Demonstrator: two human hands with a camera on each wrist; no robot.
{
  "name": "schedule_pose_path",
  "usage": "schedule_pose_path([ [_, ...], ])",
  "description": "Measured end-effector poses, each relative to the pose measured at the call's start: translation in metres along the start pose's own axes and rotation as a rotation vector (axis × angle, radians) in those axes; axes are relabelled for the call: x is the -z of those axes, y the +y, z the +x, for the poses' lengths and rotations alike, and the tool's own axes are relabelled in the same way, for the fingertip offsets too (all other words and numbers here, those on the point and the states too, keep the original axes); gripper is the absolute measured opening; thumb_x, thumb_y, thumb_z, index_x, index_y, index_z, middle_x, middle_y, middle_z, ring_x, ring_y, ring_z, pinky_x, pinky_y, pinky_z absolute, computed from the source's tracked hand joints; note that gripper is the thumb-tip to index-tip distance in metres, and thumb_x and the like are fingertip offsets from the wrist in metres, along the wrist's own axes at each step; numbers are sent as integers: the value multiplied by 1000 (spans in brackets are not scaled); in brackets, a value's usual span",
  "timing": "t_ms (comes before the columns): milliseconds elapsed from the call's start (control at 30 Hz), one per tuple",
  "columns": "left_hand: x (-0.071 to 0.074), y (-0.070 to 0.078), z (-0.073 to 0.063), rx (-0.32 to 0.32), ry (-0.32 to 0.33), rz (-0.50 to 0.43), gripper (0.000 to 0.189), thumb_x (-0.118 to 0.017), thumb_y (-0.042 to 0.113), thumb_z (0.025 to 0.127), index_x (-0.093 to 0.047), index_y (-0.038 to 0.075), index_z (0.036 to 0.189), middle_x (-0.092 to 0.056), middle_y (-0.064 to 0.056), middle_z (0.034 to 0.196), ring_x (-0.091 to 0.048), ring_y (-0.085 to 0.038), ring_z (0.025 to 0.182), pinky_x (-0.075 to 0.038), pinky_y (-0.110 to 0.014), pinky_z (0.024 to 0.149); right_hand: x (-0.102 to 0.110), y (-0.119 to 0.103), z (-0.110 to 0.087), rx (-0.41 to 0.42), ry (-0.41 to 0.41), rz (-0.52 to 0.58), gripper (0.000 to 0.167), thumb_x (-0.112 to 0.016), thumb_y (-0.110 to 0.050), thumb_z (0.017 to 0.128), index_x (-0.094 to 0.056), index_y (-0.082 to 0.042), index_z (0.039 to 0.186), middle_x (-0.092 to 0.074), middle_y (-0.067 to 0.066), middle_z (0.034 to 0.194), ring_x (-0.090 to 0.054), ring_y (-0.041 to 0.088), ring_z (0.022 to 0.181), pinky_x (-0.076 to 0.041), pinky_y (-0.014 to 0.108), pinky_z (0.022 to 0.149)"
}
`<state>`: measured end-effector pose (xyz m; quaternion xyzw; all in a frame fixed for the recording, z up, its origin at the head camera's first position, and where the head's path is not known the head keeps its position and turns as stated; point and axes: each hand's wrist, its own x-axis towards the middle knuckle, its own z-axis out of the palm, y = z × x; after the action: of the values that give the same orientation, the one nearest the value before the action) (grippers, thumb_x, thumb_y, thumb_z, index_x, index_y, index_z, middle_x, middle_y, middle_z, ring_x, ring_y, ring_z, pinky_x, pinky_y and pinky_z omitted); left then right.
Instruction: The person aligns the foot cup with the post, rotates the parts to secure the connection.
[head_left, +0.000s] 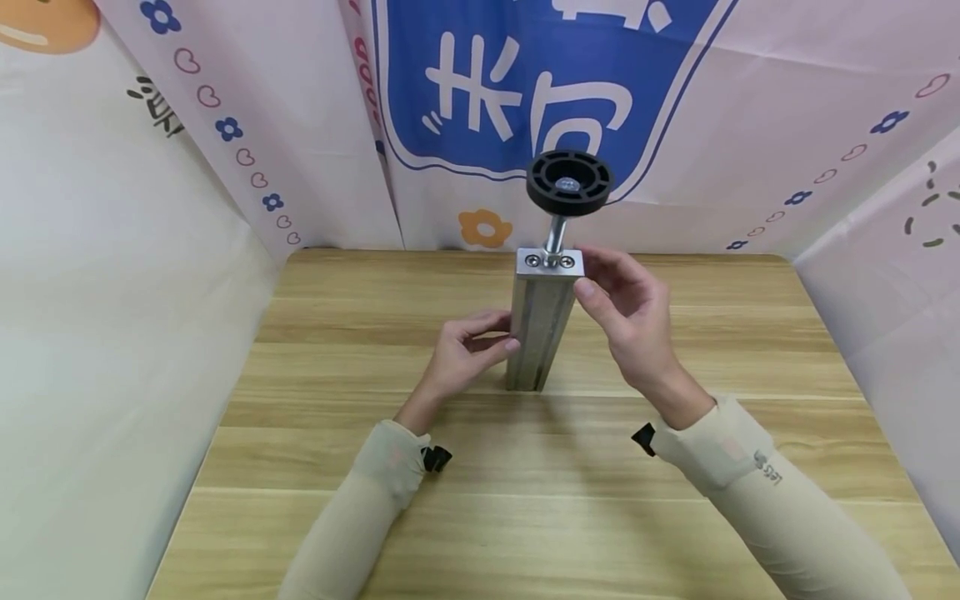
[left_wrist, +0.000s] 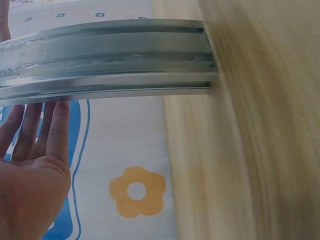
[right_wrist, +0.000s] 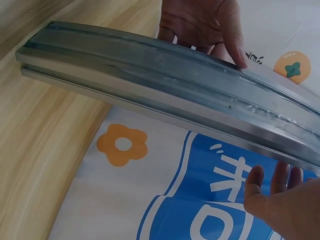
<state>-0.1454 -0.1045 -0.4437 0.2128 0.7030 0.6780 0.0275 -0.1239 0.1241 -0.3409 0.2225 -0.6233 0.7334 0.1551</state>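
Observation:
A silver aluminium profile (head_left: 542,329) stands upright on the wooden table. Two screws fix its top plate (head_left: 551,263), from which a threaded levelling foot with a round black base (head_left: 570,183) rises, slightly tilted. Low on the profile's left side is my left hand (head_left: 467,350), thumb at the front edge and fingers towards the back; the left wrist view shows those fingers (left_wrist: 59,131) nearly straight. Higher up, my right hand (head_left: 636,321) has its thumb by the top right corner and its forefinger behind. Its loosely bent fingers (right_wrist: 253,182) overlap the profile's edge in the right wrist view.
A white printed cloth (head_left: 322,200) with a blue panel hangs along the table's back edge. More pale cloth hangs at the left and right sides. Each wrist carries a small black mount. The wooden tabletop (head_left: 540,517) stretches in front of the profile.

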Motion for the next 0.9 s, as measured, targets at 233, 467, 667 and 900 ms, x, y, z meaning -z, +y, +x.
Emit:
schedule_pose_path([
  [233,-1,-7,-2,-1,13,-21,39,-72,-8,92,-67,-12,131,-68,-32,131,-71,-14,113,-64,-44,101,-2,4,-5,2,20,10,25,-68,-7,99,-72,-14,122,-73,-4,113,-64,11,102,-58,18,86],
  [467,-2,-15,-2,-11,8,-27,39,-72,-8,92,-67,-12,131,-68,-32,131,-70,-10,113,-65,-36,99,-3,9,-8,-8,42,7,30,-62,-1,98,-72,-16,121,-72,-5,111,-64,11,98,-58,18,84],
  [667,-5,-18,-3,-4,20,-46,36,-73,-9,91,-68,-15,127,-68,-34,130,-71,-5,109,-65,-34,97,-6,11,-9,-2,63,75,30,-63,2,98,-74,-14,121,-74,-3,112,-65,10,97,-60,19,83],
  [900,-11,-21,-5,14,48,-52,35,-74,-10,90,-69,-14,125,-69,-33,128,-71,-9,108,-65,-35,97,-12,12,-11,-12,110,75,19,-73,-14,100,-75,-13,119,-75,-4,111,-66,10,98,-60,19,85],
])
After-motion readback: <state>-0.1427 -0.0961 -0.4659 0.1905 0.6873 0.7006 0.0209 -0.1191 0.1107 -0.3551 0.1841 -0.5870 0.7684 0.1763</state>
